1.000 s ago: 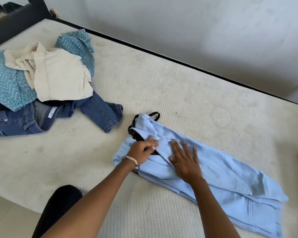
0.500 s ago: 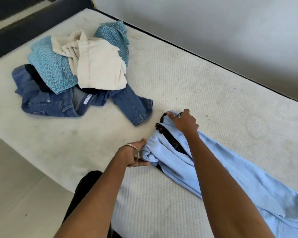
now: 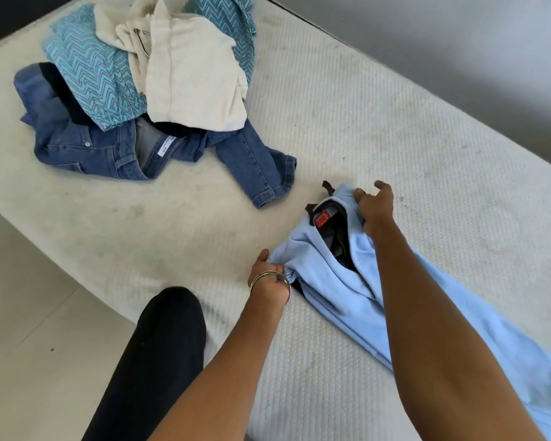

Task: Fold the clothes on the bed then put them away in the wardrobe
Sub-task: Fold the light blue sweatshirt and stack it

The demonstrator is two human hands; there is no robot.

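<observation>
far left on the mattress (image 3: 379, 128): unfolded pile, jeans (image 3: 115, 148) at the bottom, teal zigzag top (image 3: 93, 74) and cream top (image 3: 188, 74) heaped on them, none of it folded yet. near left, a dark trouser leg (image 3: 159, 361) off the bed edge over the floor. centre: left hand (image 3: 268, 268), bangle on the wrist, fingers curled and pinching the near corner of the light blue garment (image 3: 347, 281). right of that, right hand (image 3: 374, 208) pinches the far top edge of the same garment, a couple of fingers lifted free. its top end is open, showing a dark lining with a red label (image 3: 323, 218). the rest of the blue cloth trails right and near, out of view at the corner. step in hand looks like squaring up the top end of the blue piece before folding; task is early. next move probably calls for pulling both corners taut and flat, then doubling the long length back from the right. wardrobe not in view.
</observation>
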